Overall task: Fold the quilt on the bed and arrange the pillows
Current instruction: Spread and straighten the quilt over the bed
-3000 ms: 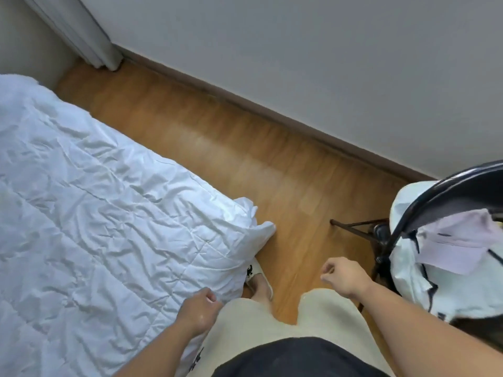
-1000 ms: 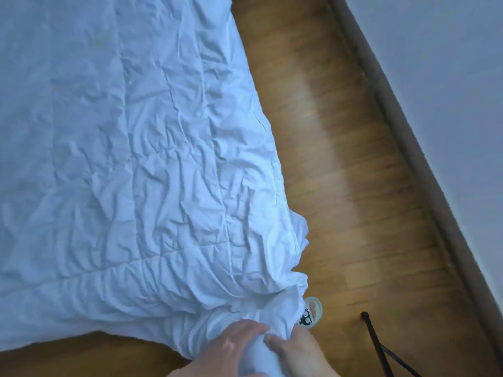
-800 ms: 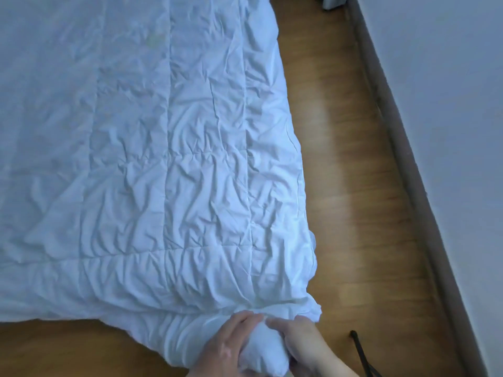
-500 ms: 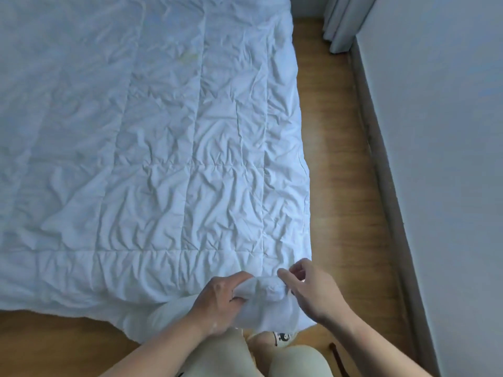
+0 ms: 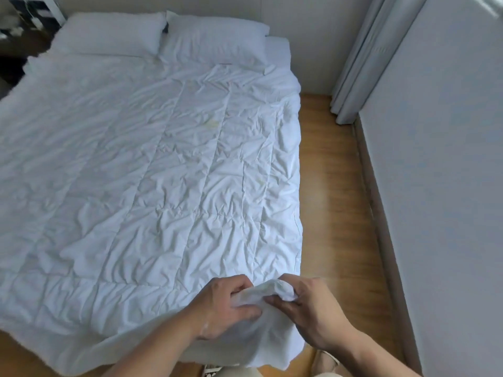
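Warm wooden plank flooring framed a low bed where one crumpled white stitched quilt lay spread flat across the mattress. Its near right corner was bunched between a person's left hand and right hand, the fingers of both curled into the cloth. With two hands on a single corner, a lift risked dragging the far edge askew or off the bed's side, and the slack fabric could slip free. At the head lay a plump white left pillow and a matching right pillow, two in all; one pale grey curtain hung beyond.
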`<state>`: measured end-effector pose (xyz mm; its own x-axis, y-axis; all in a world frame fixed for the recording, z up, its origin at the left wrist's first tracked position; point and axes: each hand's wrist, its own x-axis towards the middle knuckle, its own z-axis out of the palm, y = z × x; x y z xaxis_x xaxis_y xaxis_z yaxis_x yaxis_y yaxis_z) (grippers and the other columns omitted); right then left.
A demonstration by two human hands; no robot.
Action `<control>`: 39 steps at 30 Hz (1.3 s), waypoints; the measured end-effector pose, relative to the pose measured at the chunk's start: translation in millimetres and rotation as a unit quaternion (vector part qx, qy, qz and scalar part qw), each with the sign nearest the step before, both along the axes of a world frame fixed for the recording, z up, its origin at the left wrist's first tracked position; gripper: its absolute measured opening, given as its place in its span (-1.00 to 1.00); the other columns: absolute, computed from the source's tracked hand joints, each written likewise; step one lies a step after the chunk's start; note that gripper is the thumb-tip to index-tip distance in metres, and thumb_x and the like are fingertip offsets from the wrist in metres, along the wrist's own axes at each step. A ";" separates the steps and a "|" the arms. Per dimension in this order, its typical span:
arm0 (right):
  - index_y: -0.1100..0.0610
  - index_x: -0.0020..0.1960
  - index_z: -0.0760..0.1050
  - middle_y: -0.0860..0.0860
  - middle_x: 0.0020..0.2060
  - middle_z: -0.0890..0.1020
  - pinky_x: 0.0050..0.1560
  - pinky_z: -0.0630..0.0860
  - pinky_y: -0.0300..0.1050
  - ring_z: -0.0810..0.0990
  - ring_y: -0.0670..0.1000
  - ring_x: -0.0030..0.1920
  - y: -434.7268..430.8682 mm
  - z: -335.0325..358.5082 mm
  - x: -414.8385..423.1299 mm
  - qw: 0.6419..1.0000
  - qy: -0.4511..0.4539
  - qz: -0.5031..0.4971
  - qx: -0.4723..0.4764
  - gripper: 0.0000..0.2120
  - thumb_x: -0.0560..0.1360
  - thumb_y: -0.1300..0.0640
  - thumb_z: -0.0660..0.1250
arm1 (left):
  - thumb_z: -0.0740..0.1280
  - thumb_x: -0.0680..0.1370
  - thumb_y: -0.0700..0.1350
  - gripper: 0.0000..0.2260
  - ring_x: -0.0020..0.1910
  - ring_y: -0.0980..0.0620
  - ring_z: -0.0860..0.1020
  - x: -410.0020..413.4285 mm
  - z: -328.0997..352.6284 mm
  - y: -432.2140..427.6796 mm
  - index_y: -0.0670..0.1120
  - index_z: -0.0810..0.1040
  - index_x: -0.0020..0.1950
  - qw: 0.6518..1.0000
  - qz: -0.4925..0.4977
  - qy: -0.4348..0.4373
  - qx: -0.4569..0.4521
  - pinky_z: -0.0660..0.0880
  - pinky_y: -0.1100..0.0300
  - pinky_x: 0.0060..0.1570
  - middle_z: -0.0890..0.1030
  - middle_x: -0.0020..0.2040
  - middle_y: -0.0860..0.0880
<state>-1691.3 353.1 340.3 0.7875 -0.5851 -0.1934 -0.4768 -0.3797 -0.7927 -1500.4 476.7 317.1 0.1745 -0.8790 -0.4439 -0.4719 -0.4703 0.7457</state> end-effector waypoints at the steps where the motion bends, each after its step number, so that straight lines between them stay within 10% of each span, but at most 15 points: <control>1: 0.05 -0.20 0.48 0.00 -0.33 0.56 -0.29 0.43 0.05 0.49 0.03 -0.33 -11.9 1.4 -9.9 1.000 -0.006 0.004 0.006 -0.63 0.51 -0.25 0.33 | 0.50 0.39 0.17 -0.73 -0.31 0.19 0.45 -5.4 2.2 -4.7 0.06 0.53 -0.13 1.000 0.009 -0.017 0.006 0.35 0.31 -0.26 0.53 -0.31 0.14; 13: 0.06 -0.15 0.47 -0.03 -0.24 0.60 -0.13 0.49 0.03 0.53 -0.02 -0.22 -169.2 45.7 -55.1 0.987 -0.086 0.102 0.085 -0.81 0.55 -0.02 0.36 | 0.46 0.53 -0.05 -0.94 -0.21 0.12 0.61 -62.8 78.9 -100.7 0.11 0.65 -0.11 0.973 0.198 -0.117 0.010 0.48 0.23 -0.19 0.67 -0.21 0.12; 39: 0.06 -0.18 0.48 -0.02 -0.25 0.63 -0.19 0.46 -0.14 0.54 -0.03 -0.24 -584.8 37.6 163.6 0.997 -0.055 0.040 0.033 -0.78 0.56 -0.04 0.37 | 0.45 0.54 -0.02 -0.84 -0.34 0.10 0.43 165.4 76.0 -542.1 0.04 0.59 -0.24 0.972 0.165 -0.164 -0.043 0.33 0.29 -0.31 0.55 -0.35 0.10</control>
<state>-1527.6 -231.7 377.9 0.8494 -0.5089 -0.1396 -0.3566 -0.3585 -0.8627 -1335.1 -65.4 393.1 0.5724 -0.7827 -0.2445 -0.5259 -0.5791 0.6229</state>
